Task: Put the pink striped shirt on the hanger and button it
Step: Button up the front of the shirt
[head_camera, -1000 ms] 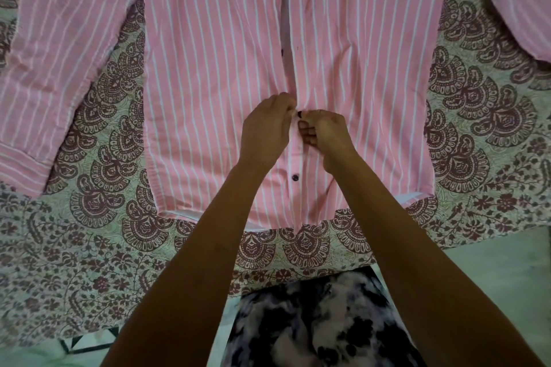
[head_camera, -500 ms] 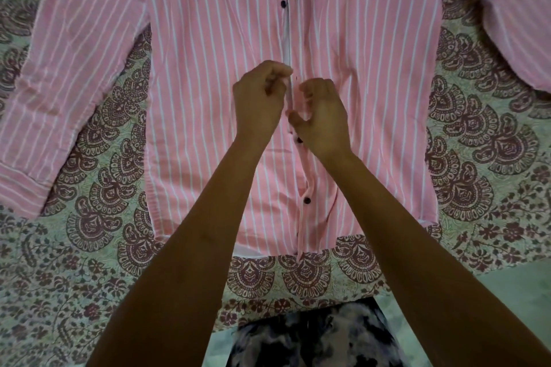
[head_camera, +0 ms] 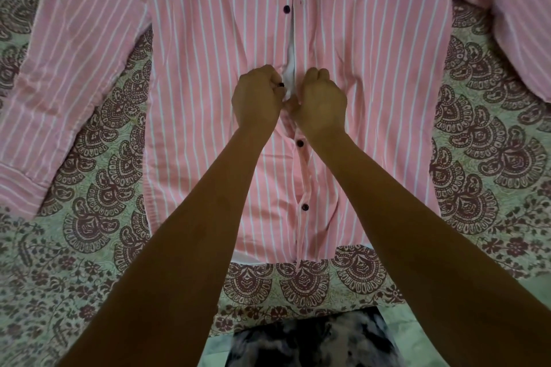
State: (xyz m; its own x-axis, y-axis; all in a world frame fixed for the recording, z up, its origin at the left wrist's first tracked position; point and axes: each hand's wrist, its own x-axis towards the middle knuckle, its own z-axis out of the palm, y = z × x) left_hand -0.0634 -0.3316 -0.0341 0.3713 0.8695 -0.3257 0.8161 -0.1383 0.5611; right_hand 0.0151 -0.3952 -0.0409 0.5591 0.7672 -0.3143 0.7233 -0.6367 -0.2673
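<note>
The pink striped shirt (head_camera: 208, 68) lies flat, front up, on a patterned bedsheet, sleeves spread to both sides. Two dark buttons below my hands are fastened; the placket above them gapes open, showing white inside, with one more dark button (head_camera: 286, 9) higher up. My left hand (head_camera: 258, 98) pinches the left placket edge with a dark button at its fingertips. My right hand (head_camera: 320, 103) grips the right placket edge opposite, thumb touching the left hand. The hanger is hidden from view.
The green and maroon paisley bedsheet (head_camera: 89, 232) covers the bed under the shirt. The bed's near edge runs along the bottom, where my dark patterned clothing (head_camera: 313, 340) and a strip of pale floor (head_camera: 417, 334) show.
Both hands have moved up the placket from a lower button, now fastened, to the one above it. The camera tilted, so the shirt sits lower in view.
</note>
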